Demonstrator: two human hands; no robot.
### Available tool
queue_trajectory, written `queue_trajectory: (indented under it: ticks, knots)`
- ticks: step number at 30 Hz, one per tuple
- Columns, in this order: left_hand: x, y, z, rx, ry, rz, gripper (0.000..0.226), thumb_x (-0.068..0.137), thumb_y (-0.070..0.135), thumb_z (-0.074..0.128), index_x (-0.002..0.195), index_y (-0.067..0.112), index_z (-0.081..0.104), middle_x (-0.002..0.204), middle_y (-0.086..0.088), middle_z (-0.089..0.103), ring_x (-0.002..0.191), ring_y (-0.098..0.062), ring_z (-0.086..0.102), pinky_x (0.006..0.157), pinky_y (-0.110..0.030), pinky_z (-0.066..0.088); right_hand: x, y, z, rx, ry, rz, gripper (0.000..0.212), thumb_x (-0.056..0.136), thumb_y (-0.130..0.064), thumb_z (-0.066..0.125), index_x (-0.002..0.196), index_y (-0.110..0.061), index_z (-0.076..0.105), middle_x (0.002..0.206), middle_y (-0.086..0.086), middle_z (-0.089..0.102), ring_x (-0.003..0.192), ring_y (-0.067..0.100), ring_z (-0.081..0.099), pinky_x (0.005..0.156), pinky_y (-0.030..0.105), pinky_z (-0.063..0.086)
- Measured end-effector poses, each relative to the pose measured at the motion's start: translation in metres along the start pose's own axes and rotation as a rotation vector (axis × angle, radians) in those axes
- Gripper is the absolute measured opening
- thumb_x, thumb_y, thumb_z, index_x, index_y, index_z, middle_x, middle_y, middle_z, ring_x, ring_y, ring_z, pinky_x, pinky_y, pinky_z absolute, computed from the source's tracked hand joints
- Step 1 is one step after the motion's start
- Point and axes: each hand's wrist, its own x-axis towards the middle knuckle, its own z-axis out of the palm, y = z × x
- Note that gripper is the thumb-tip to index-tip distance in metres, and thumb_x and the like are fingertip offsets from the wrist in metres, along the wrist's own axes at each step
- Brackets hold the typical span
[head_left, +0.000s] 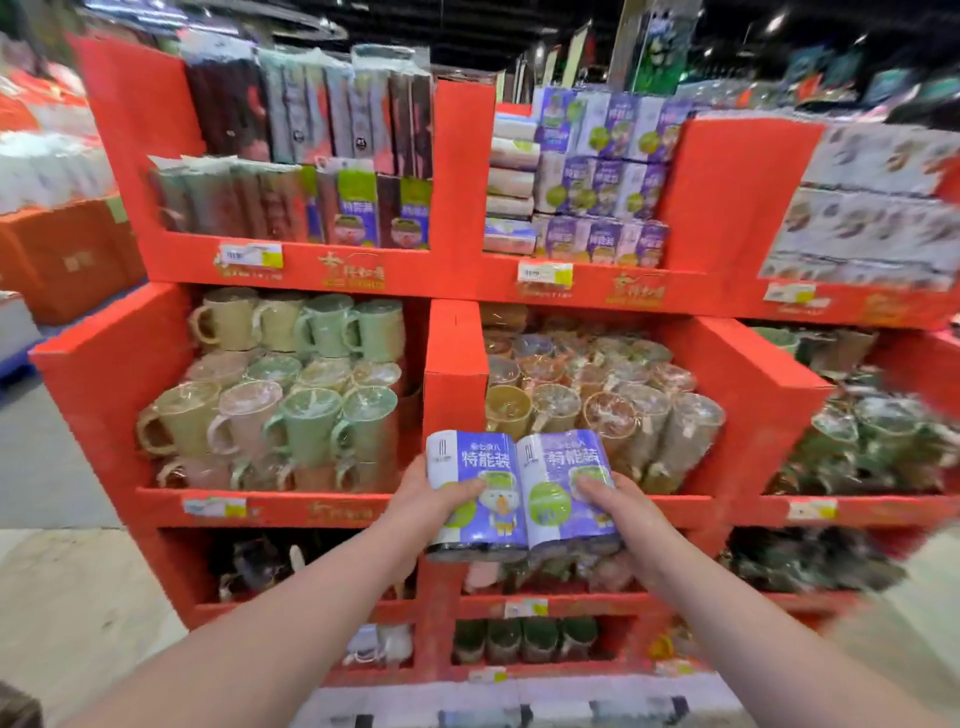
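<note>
In front of the red display stand, level with its shelf of wrapped mugs, you hold a purple-and-white twin pack upright in both hands. Your left hand grips its left edge, thumb across the front; your right hand grips its right edge the same way. More such packs sit on the stand's top shelf.

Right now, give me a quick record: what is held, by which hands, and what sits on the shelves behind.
held: purple pack, label facing the camera
left hand: grips the pack's left side, thumb on front
right hand: grips its right side, thumb on front
behind left: mugs in red shelf
behind right: wrapped cups
upper shelf: similar purple packs
</note>
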Motion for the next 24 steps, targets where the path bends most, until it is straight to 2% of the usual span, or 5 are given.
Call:
queue_trajectory:
  ticks: [4, 7, 10, 14, 24]
  knots:
    - [0.030, 0.021, 0.028, -0.002, -0.061, 0.051, 0.061, 0.074, 0.024, 0.081, 0.126, 0.017, 0.050, 0.114, -0.006, 0.069, 0.099, -0.025, 0.069, 0.087, -0.042, 0.056, 0.011, -0.020, -0.025, 0.027, 0.040, -0.028, 0.039, 0.088, -0.033, 0.064, 0.122, -0.014, 0.059, 0.101, 0.010, 0.074, 0.083, 0.026, 0.072, 0.066, 0.033, 0.057]
    - [0.063, 0.040, 0.051, 0.001, -0.097, 0.097, 0.066, 0.070, 0.037, 0.080, 0.127, 0.019, 0.051, 0.113, -0.004, 0.070, 0.100, -0.025, 0.069, 0.093, -0.049, 0.053, 0.025, -0.044, -0.044, 0.026, 0.089, -0.053, 0.032, 0.090, -0.030, 0.062, 0.117, -0.012, 0.063, 0.100, 0.011, 0.074, 0.084, 0.029, 0.071, 0.078, 0.043, 0.056]
    - [0.100, 0.062, 0.075, -0.021, -0.157, 0.138, 0.050, 0.081, 0.022, 0.075, 0.125, 0.016, 0.052, 0.113, -0.008, 0.069, 0.102, -0.028, 0.068, 0.093, -0.049, 0.052, 0.046, -0.071, -0.064, 0.018, 0.156, -0.087, 0.030, 0.091, -0.032, 0.060, 0.113, -0.013, 0.065, 0.094, 0.009, 0.075, 0.072, 0.024, 0.071, 0.072, 0.037, 0.057]
    - [0.157, 0.091, 0.095, -0.039, -0.217, 0.178, 0.060, 0.075, 0.026, 0.079, 0.126, 0.015, 0.050, 0.113, -0.007, 0.069, 0.101, -0.027, 0.068, 0.091, -0.048, 0.054, 0.084, -0.111, -0.082, 0.026, 0.215, -0.145, 0.027, 0.091, -0.033, 0.060, 0.112, -0.016, 0.062, 0.086, 0.007, 0.074, 0.060, 0.017, 0.070, 0.052, 0.024, 0.053]
    - [0.259, 0.140, 0.103, -0.100, -0.261, 0.250, 0.050, 0.086, 0.018, 0.070, 0.128, 0.020, 0.042, 0.111, -0.002, 0.066, 0.093, -0.020, 0.068, 0.072, -0.030, 0.058, 0.164, -0.176, -0.084, -0.032, 0.237, -0.223, 0.026, 0.093, -0.029, 0.056, 0.107, -0.010, 0.067, 0.092, 0.013, 0.075, 0.070, 0.024, 0.070, 0.061, 0.029, 0.055]
